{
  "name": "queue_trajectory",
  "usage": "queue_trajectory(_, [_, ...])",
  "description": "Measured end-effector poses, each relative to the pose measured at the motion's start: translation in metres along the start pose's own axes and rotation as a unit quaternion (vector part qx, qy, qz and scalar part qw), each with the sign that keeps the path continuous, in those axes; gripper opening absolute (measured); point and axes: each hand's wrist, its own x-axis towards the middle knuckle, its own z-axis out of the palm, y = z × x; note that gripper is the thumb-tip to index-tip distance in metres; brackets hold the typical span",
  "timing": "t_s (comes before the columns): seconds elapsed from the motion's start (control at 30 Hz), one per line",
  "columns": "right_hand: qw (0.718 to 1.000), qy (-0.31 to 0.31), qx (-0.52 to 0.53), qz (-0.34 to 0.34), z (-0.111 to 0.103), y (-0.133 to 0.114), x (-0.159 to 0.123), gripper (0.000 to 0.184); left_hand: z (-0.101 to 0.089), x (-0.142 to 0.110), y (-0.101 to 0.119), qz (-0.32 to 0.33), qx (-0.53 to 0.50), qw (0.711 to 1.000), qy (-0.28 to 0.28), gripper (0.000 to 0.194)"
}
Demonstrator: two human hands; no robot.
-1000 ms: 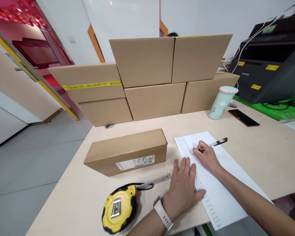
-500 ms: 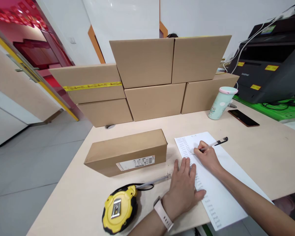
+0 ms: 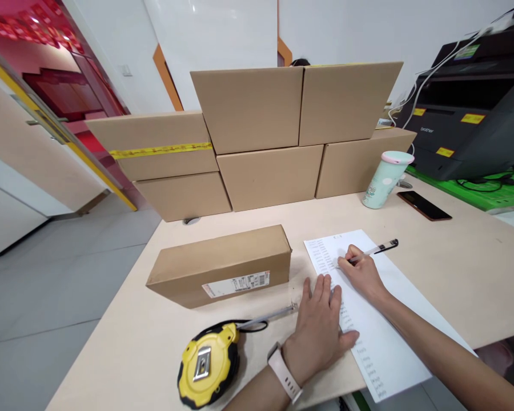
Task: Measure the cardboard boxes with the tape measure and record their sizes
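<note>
My right hand (image 3: 363, 274) grips a pen (image 3: 383, 246), its tip on a white sheet of paper (image 3: 396, 319) with a column of small handwriting down its left side. My left hand (image 3: 319, 331) lies flat with fingers stretched out, over the sheet's left edge and the table; a watch with a pale pink band (image 3: 284, 372) is on that wrist. Left of this hand rests a yellow and black tape measure (image 3: 208, 365), a short length of its blade pulled out toward my fingers. Behind it lies a long cardboard box (image 3: 223, 260) with a white shipping label.
Cardboard boxes (image 3: 269, 177) are stacked along the back of the table (image 3: 124, 342). A mint-green tumbler (image 3: 385, 180) and a black phone (image 3: 424, 205) stand and lie at the back right. Beyond them is a dark printer (image 3: 471, 114) on a green surface.
The pen has tilted very slightly in my right hand, its back end shifting a touch to the right. My left hand and the other things stay in place.
</note>
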Motion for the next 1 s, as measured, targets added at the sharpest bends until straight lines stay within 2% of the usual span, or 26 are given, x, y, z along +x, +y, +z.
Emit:
queue_trajectory(0.37, [1.000,0.000,-0.011,-0.001,0.000,0.000,0.000,0.026,-0.002,0.001,0.000,-0.002,0.001,1.000,-0.005,0.083])
queue_trajectory(0.63, [0.999,0.032,-0.022,-0.012,-0.004,0.001,0.002,0.026,-0.005,0.000,0.001,-0.002,0.002,1.000,-0.010,0.080])
queue_trajectory(0.7, [0.997,0.016,-0.054,-0.046,-0.011,0.003,0.004,0.019,-0.005,-0.001,0.001,-0.001,-0.003,1.000,-0.003,0.080])
queue_trajectory(0.77, [0.985,-0.016,-0.119,-0.121,-0.017,0.008,0.006,0.013,-0.005,-0.002,0.002,0.003,-0.006,1.000,0.006,0.079])
queue_trajectory(0.87, [0.951,-0.048,-0.210,-0.224,-0.023,0.019,0.008,0.021,-0.008,-0.006,0.009,0.002,0.000,1.000,0.025,0.077])
queue_trajectory(1.0, [0.929,-0.054,-0.253,-0.264,-0.019,0.033,0.009,0.030,-0.024,-0.034,0.021,0.000,0.021,0.998,0.060,0.071])
